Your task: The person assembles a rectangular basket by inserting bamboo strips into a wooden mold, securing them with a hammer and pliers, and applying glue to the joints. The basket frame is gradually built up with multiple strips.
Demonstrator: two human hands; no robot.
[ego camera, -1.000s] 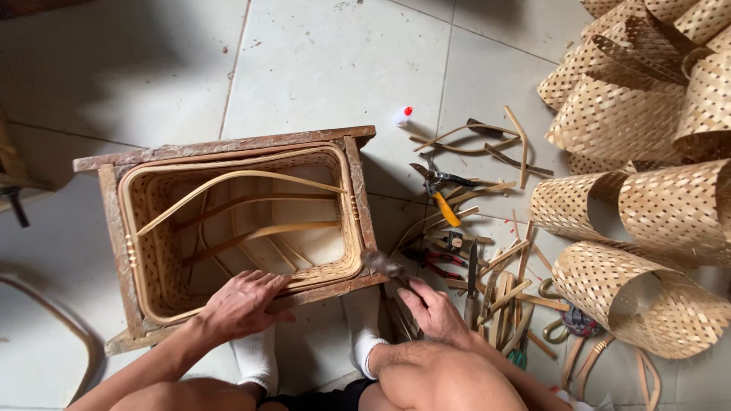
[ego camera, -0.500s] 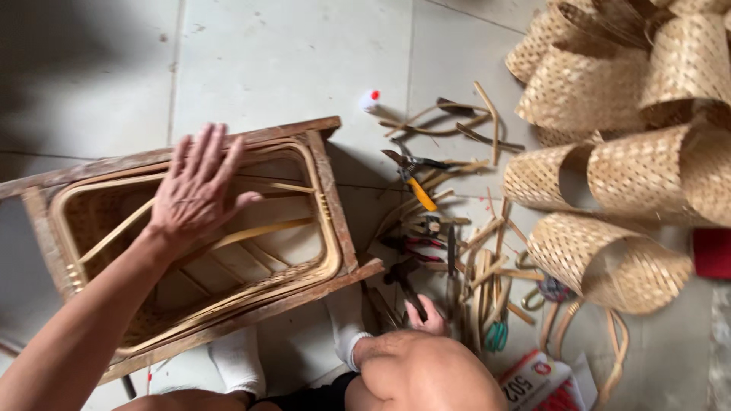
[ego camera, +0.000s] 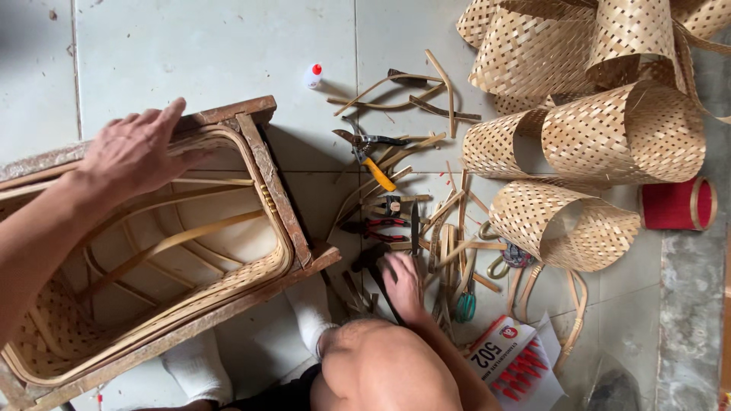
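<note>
So the biggest thing here is the rectangular wooden frame with a woven bamboo basket sitting inside it [ego camera: 270,190], and it's now lying tilted across the pale tiled floor [ego camera: 190,53], swung round from where it was a second ago when it was sitting squarer in front of the knees. The left hand [ego camera: 133,152] is what's been travelling: it's gone from the near rim, across the opening, and is now resting flat on the far top corner of the frame, fingers spread and draped over the wood, not really clenching anything. Looks to me like it's just steadying the frame.

Off to the right, the pile of rolled woven bamboo mats [ego camera: 586,137] is sitting where it was, with a red cylinder [ego camera: 678,204] just beside it.

The right hand [ego camera: 402,281] is staying down in the scatter of bamboo strips and hand tools [ego camera: 396,205], pressing onto them with fingers loosely curled. Can't tell if it's actually got hold of one, it's too blurred. My guess is it's rummaging for a tool while the other hand is keeping the basket put.

Smallest bit: a little white glue bottle with a red cap [ego camera: 313,74], standing apart on the floor.
</note>
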